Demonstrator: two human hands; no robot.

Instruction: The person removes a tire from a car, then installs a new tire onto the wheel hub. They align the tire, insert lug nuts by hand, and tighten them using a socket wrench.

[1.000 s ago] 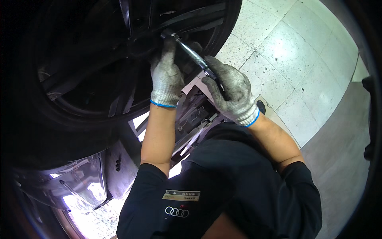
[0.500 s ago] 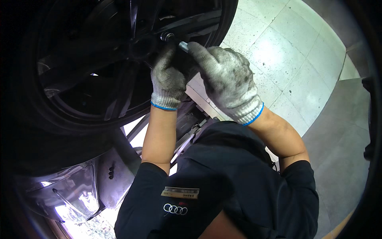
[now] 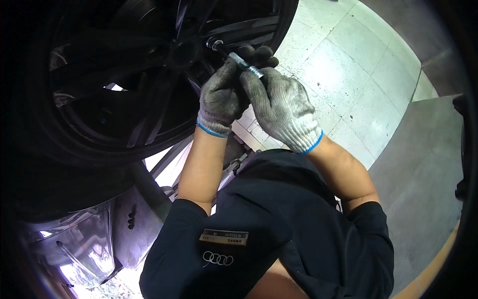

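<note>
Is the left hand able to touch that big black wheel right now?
Probably yes: the left hand looks close to the wheel, with nothing visible blocking it, though it is busy holding the metal tool.

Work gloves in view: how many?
2. One grey-white knit glove with blue cuff edging is on the left hand, before the dark spoked wheel; its match is on the right hand, holding a slim silver metal tool.
</note>
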